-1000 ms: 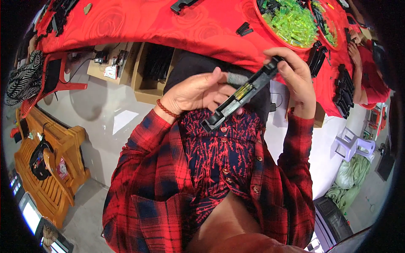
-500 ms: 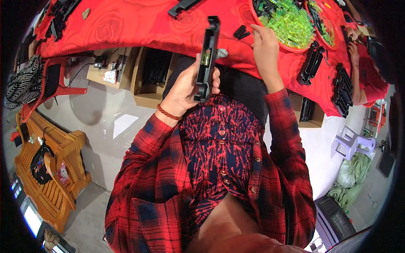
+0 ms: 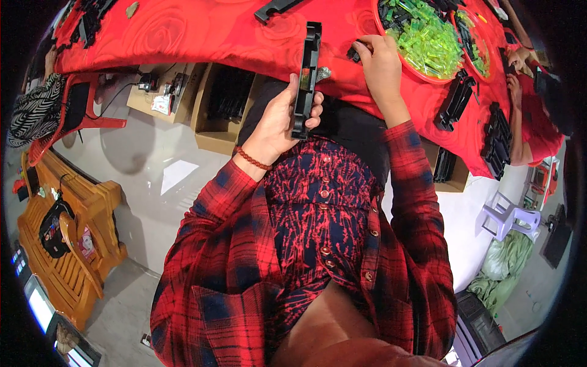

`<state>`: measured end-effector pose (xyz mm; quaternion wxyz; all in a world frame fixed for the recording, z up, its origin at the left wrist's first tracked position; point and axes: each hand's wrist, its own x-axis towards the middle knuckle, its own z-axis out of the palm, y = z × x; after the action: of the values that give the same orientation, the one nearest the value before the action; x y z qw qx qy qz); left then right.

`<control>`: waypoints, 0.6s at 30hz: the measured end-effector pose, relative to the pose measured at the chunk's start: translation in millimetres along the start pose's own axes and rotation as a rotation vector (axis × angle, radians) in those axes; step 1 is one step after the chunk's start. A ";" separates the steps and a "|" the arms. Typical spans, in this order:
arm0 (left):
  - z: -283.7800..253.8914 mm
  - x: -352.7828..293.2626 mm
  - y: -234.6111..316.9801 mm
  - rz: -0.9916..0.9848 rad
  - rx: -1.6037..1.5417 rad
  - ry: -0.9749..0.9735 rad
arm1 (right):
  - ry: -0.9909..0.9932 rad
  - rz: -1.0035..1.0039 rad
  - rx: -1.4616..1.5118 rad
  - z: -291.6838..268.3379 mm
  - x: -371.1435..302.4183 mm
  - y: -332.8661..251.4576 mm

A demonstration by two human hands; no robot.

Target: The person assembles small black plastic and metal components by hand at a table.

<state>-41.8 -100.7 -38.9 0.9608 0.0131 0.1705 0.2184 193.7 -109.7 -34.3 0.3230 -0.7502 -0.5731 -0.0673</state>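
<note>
My left hand (image 3: 278,119) grips a long black plastic level body (image 3: 309,55) upright over the table edge, thumb on one side and fingers on the other. A small greenish vial seems to sit in its middle slot, partly behind my thumb. To the right, my right hand (image 3: 384,70) has thumb and forefinger closed at a little heap of small black plastic pieces (image 3: 352,55) on the red tablecloth (image 3: 162,37). The fingertips partly cover whatever piece they pinch. Beside that hand stands a red bowl (image 3: 422,78) of yellow-green clear vials (image 3: 431,52) and black bits.
A second red bowl (image 3: 488,72) and black level bodies (image 3: 455,103) lie to the right, near a co-worker's hand (image 3: 515,92). Another black body (image 3: 275,9) lies at the far side. Under the table are cardboard boxes (image 3: 211,139); a red chair (image 3: 101,122) stands left.
My right hand has lowered its fingers onto the small black pieces, closing thumb and forefinger there. My left hand has tilted the level body slightly, still holding it.
</note>
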 end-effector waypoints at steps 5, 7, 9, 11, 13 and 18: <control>-2.6 1.5 -0.3 -0.005 -0.025 -0.018 | -0.046 0.118 0.173 -1.0 4.3 2.2; -2.1 1.8 -0.2 -0.008 -0.023 -0.020 | -0.007 0.059 0.218 -0.8 5.7 9.1; -2.3 2.8 -0.1 -0.011 -0.029 -0.037 | 0.012 0.081 0.219 0.8 4.0 12.5; -1.7 3.1 -0.5 -0.015 -0.036 -0.053 | 0.032 0.103 0.220 0.9 0.5 14.2; 0.0 1.1 0.0 -0.018 -0.036 -0.043 | 0.060 0.140 0.267 -0.9 -5.4 10.2; 1.5 1.0 -0.4 -0.009 0.005 0.013 | -0.038 -0.041 0.009 -16.4 -19.4 -11.1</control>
<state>-40.4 -100.5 -37.9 0.9606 0.0134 0.1774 0.2135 181.7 -133.2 -26.1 0.3141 -0.7379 -0.5947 -0.0569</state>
